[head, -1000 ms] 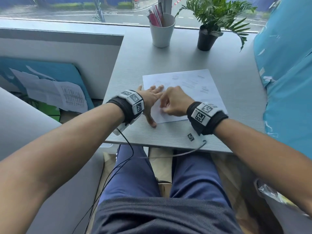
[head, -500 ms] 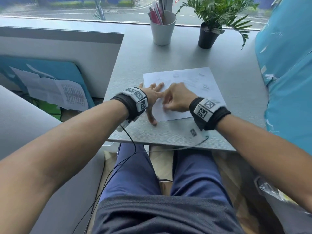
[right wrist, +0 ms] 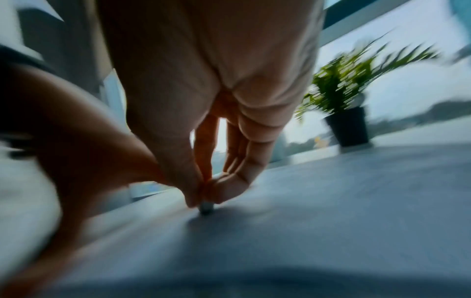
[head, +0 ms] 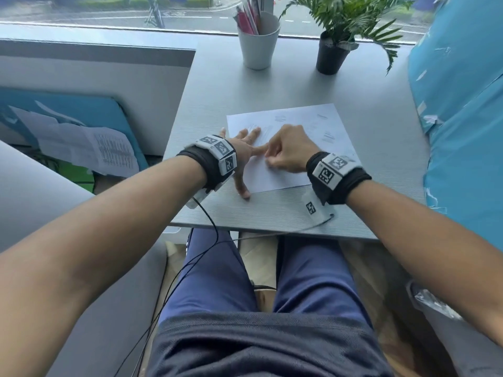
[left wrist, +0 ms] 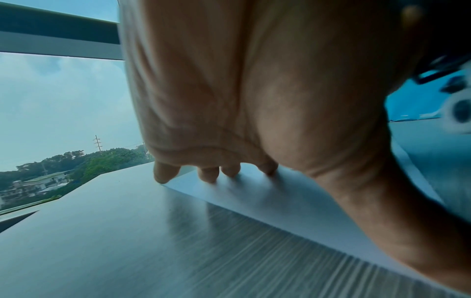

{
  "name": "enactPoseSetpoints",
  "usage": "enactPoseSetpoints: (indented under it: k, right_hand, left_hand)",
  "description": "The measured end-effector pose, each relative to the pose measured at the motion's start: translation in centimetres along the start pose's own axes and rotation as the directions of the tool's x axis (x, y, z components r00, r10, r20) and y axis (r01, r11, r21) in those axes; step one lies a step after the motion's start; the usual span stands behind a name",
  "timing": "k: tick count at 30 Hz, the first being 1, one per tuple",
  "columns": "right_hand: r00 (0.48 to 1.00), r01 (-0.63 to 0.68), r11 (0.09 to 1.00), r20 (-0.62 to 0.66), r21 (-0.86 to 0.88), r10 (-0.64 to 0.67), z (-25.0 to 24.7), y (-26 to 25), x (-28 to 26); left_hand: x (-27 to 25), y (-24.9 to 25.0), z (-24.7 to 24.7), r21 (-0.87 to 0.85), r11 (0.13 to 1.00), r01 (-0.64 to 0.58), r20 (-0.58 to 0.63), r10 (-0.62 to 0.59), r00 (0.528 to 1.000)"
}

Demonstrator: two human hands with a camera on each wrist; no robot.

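A white printed sheet of paper lies on the grey table. My left hand lies flat on the sheet's left edge with its fingers spread, and the thumb rests on the table. In the left wrist view its fingertips press on the paper. Just to its right, my right hand is curled over the sheet. The right wrist view, blurred by motion, shows my right hand pinching a small grey stub whose tip touches the surface. What the stub is cannot be made out.
A white cup of pens and a potted plant stand at the table's far edge by the window. A blue cushion borders the right side. Loose papers lie below on the left. Cables hang from the near edge.
Both hands stay on the sheet, almost where they were. The right hand has shifted slightly farther up the paper, still pinched.
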State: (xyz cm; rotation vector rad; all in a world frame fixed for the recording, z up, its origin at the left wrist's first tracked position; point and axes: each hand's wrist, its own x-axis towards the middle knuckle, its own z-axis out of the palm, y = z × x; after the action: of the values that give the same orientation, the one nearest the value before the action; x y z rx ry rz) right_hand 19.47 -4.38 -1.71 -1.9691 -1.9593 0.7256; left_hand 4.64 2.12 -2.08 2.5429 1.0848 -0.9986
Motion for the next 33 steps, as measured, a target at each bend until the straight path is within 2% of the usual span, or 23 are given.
enactPoseSetpoints:
  k: [2, 3, 6, 10, 13, 14, 17, 18, 21, 25, 29, 32, 33]
  right_hand:
    - [0.992, 0.076, 0.997, 0.103, -0.018, -0.074, 0.4, -0.7, -0.5]
    - [0.994, 0.057, 0.998, 0.097, -0.013, -0.055, 0.1, -0.4, -0.3]
    - [0.999, -0.025, 1.0, -0.033, 0.02, 0.025, -0.9, 0.7, 0.6]
    - [0.988, 0.092, 0.996, 0.13, -0.018, -0.089, 0.2, -0.7, -0.4]
    - [1.0, 0.012, 1.0, -0.025, 0.002, -0.012, -1.1, 0.4, 0.6]
    - [1.0, 0.016, 1.0, -0.024, 0.004, -0.016, -0.9, 0.2, 0.6]
    - [0.983, 0.12, 0.992, 0.144, -0.028, -0.114, 0.2, -1.0, -0.3]
    - [0.986, 0.103, 0.994, 0.135, -0.03, -0.098, 0.0, -0.7, -0.2]
    - [0.999, 0.02, 1.0, -0.03, -0.01, -0.021, -1.2, 0.7, 0.9]
    - [0.987, 0.115, 0.993, 0.119, -0.04, -0.11, 0.2, -0.6, -0.3]
    - [0.999, 0.027, 0.999, -0.018, -0.027, -0.027, -0.9, 0.6, 0.4]
    - [0.987, 0.112, 0.993, 0.12, -0.035, -0.107, 0.1, -0.4, -0.4]
    - [0.989, 0.097, 0.994, 0.12, -0.04, -0.092, -0.2, -0.2, -0.3]
  left_hand:
    - [0.1, -0.1, 0.0, 0.005, 1.0, -0.009, -0.002, 0.009, 1.0]
    - [0.0, -0.1, 0.0, 0.0, 1.0, -0.016, 0.001, 0.016, 1.0]
    - [0.2, -0.2, 0.1, -0.021, 1.0, -0.017, 0.002, 0.017, 1.0]
    - [0.3, -0.3, 0.1, -0.013, 1.0, -0.016, 0.019, 0.017, 1.0]
    - [0.4, -0.3, 0.1, -0.021, 1.0, -0.022, 0.014, 0.022, 1.0]
    - [0.4, -0.3, 0.1, -0.024, 1.0, -0.016, 0.017, 0.017, 1.0]
    - [0.4, 0.0, 0.0, -0.011, 1.0, 0.0, 0.033, 0.001, 0.999]
    - [0.5, 0.1, -0.1, -0.006, 1.0, -0.003, 0.035, 0.003, 0.999]
    - [0.4, 0.1, -0.2, -0.018, 1.0, -0.009, 0.02, 0.009, 1.0]
    - [0.4, 0.1, -0.2, 0.007, 1.0, 0.001, 0.031, -0.002, 1.0]
    - [0.1, 0.3, -0.3, 0.012, 1.0, -0.002, 0.024, 0.002, 1.0]
    - [-0.1, 0.5, -0.5, 0.019, 1.0, 0.004, 0.038, -0.005, 0.999]
    - [-0.1, 0.5, -0.5, 0.02, 1.0, 0.002, 0.041, -0.003, 0.999]
